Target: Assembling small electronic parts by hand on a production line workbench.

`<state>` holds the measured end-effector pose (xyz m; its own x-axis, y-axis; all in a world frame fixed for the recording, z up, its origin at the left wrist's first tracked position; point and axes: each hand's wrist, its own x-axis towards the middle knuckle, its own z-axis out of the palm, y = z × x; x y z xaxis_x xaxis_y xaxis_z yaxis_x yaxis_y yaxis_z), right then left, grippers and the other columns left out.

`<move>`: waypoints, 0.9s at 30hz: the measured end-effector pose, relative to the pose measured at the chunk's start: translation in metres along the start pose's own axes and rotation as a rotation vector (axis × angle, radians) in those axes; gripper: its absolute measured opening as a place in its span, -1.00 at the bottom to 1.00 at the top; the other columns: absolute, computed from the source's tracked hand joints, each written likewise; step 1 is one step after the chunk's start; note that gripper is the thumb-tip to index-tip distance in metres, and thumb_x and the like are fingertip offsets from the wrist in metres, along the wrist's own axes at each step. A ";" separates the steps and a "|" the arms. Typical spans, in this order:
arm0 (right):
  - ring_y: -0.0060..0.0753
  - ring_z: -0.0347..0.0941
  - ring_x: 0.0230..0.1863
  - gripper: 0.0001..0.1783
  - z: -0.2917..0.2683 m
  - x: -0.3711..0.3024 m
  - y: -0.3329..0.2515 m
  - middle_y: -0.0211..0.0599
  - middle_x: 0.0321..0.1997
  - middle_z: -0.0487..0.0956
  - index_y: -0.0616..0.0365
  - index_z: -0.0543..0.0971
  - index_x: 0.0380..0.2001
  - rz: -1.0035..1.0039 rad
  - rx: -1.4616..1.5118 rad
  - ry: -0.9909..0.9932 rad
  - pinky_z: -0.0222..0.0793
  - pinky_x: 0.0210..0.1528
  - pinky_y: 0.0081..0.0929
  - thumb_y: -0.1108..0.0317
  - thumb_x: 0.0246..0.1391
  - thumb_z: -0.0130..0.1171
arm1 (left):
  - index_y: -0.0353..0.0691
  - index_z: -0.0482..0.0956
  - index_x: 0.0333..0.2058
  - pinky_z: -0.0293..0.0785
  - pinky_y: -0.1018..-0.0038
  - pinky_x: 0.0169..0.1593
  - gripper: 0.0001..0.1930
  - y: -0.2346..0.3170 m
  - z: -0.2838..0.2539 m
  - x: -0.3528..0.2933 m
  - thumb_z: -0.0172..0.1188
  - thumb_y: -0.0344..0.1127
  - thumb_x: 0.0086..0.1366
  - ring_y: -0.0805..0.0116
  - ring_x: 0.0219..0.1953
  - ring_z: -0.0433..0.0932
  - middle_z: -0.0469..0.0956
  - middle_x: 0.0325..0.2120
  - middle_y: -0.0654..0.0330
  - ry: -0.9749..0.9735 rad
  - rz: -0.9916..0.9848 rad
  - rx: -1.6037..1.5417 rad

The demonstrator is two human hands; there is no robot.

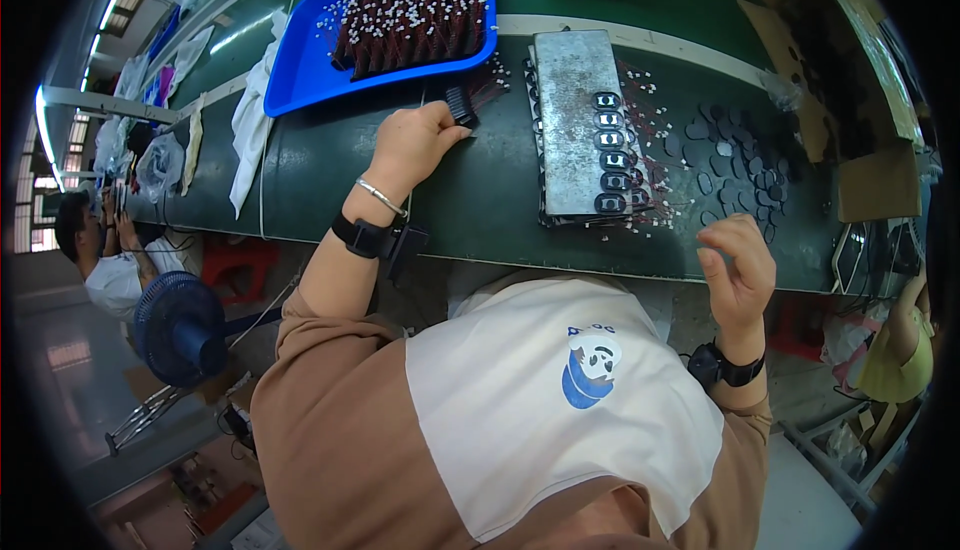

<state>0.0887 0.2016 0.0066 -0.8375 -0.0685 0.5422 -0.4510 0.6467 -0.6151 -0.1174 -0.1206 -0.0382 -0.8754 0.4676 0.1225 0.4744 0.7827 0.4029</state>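
My left hand point(415, 140) is closed around a small stack of black oval parts with thin dark red wires point(462, 107), just below a blue tray point(285, 95). Loosely curled, with the thumb apart from the fingers, my right hand point(740, 262) hovers by the table's near edge; nothing shows in it. Between the hands lies a grey metal plate point(570, 100). Black oval parts with pale centres point(613, 161) form a row along its right side, and their red wires end in small white connectors.
Rows of wired parts with white connectors point(415, 15) fill much of the tray. Loose black oval pads point(735, 160) are scattered on the green table point(470, 235) at right, beside an open cardboard box point(875, 185). A white cloth point(255, 130) lies left. Another person point(115, 270) sits farther left, near a fan point(180, 325).
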 end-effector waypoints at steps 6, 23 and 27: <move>-0.32 0.36 -0.41 -0.89 -0.004 -0.020 0.005 -0.21 -0.45 0.50 0.32 0.51 -0.45 0.119 -0.004 0.086 0.25 -0.32 -0.50 0.47 -0.02 0.16 | -0.17 0.57 -0.41 0.46 0.38 -0.35 -0.82 0.032 -0.020 0.007 0.26 -0.22 0.06 0.20 -0.43 0.56 0.57 -0.51 0.12 -0.007 -0.043 -0.208; -0.39 0.37 -0.46 -0.91 -0.003 -0.059 0.014 -0.24 -0.48 0.51 0.31 0.51 -0.49 0.272 -0.039 0.242 0.26 -0.40 -0.56 0.49 -0.01 0.17 | 0.15 0.61 -0.21 -0.34 -0.04 0.29 -0.77 0.094 0.021 0.119 0.20 -0.31 0.14 0.02 0.33 -0.12 0.23 0.19 0.25 -0.149 0.756 -0.077; -0.40 0.36 -0.47 -0.92 -0.002 -0.055 0.013 -0.25 -0.48 0.51 0.30 0.51 -0.50 0.286 -0.017 0.240 0.26 -0.41 -0.57 0.49 -0.01 0.17 | 0.00 0.61 -0.28 -0.15 0.05 0.27 -0.84 0.101 0.014 0.109 0.23 -0.35 0.11 0.12 0.23 0.14 0.42 0.02 0.24 -0.124 0.771 -0.219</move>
<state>0.1296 0.2154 -0.0298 -0.8318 0.2954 0.4698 -0.2024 0.6268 -0.7524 -0.1634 0.0151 0.0036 -0.2872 0.8949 0.3416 0.8997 0.1296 0.4169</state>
